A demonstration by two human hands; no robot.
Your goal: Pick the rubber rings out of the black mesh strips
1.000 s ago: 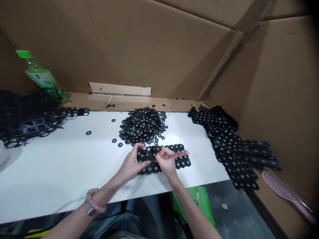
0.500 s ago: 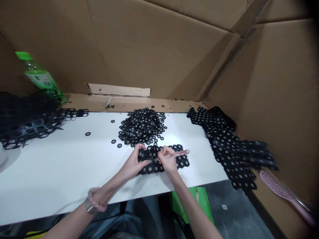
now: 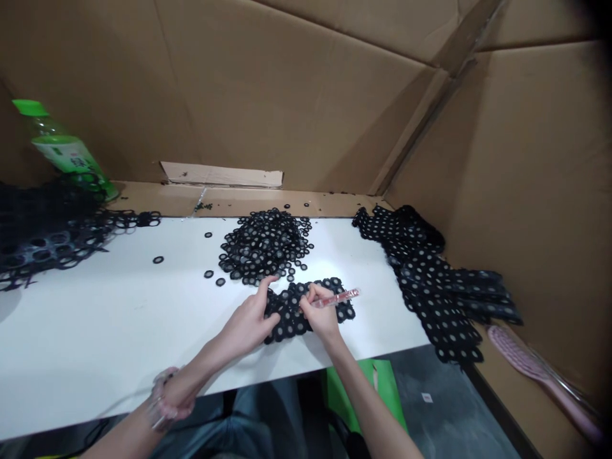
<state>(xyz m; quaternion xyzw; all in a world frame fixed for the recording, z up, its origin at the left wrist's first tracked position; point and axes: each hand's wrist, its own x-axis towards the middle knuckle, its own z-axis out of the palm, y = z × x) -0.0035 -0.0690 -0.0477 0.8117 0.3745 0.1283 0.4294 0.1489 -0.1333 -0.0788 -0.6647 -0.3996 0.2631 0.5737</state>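
A black strip of joined rings with pale round centres point(image 3: 291, 319) lies on the white table in front of me. At its left end is my left hand point(image 3: 248, 322), thumb and index finger spread apart, the thumb touching the strip's edge. My right hand point(image 3: 321, 313) is closed in a pinch around a slim pen-like tool with a reddish, clear-wrapped handle point(image 3: 345, 296). The tool's handle points right; its tip, over the strip's middle, is hidden by my fingers.
Behind the strip stands a heap of loose black rings point(image 3: 265, 245). Black dotted strips point(image 3: 425, 287) hang over the table's right end, near a pink hairbrush point(image 3: 516, 354). At left are black netting point(image 3: 48, 223) and a green bottle point(image 3: 71, 156). Cardboard walls point(image 3: 306, 95) surround the table.
My left thumb has drawn back from on top of the strip to its left edge, and the hand has spread. The strip lies slightly more tilted. My right hand still pinches the tool.
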